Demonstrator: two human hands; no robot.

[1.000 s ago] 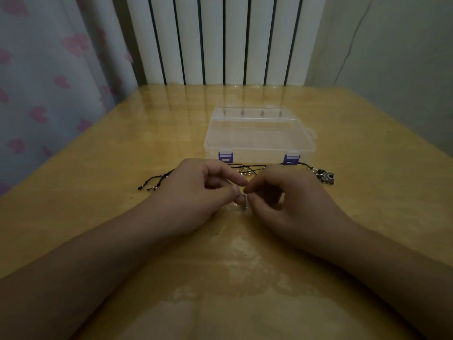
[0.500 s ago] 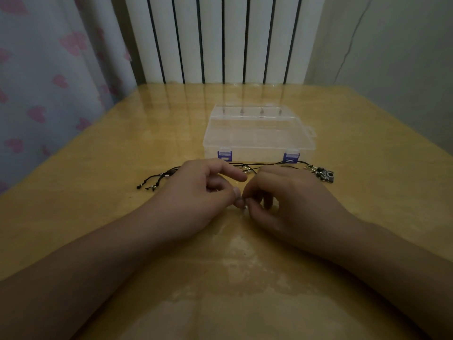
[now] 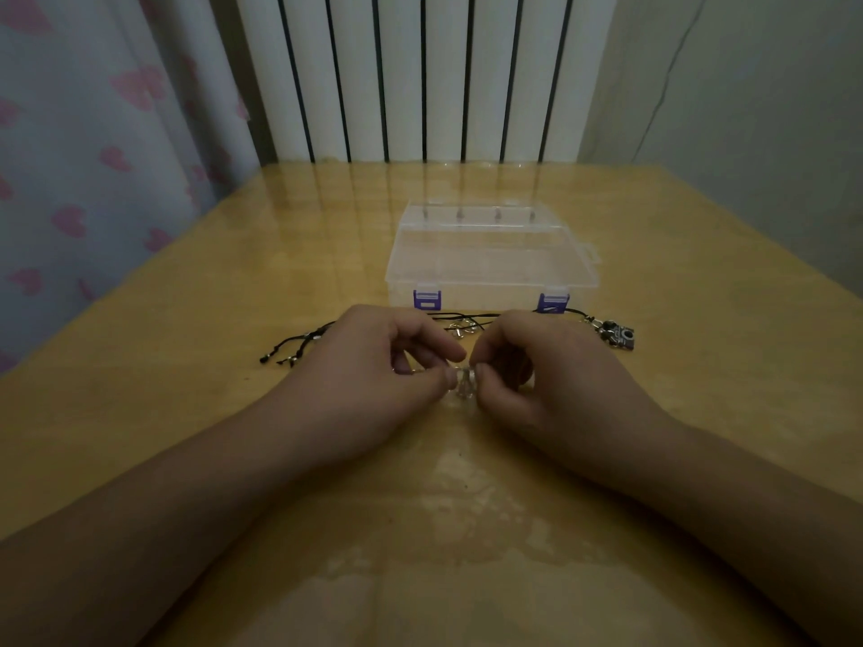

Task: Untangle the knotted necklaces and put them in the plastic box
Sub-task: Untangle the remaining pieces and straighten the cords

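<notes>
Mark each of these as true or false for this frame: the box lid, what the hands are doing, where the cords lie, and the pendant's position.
1. The plastic box is shut, both purple latches down. True.
2. Both hands are pinching a small shiny piece between them. True: the left hand and right hand meet at the shiny piece.
3. The black cords are already inside the box. False: they lie on the table in front of it.
4. The dark pendant lies left of the left hand. False: it lies to the right of the right hand, near the box's right latch.
5. The right hand rests flat on the box. False: it is curled, off the box.
</notes>
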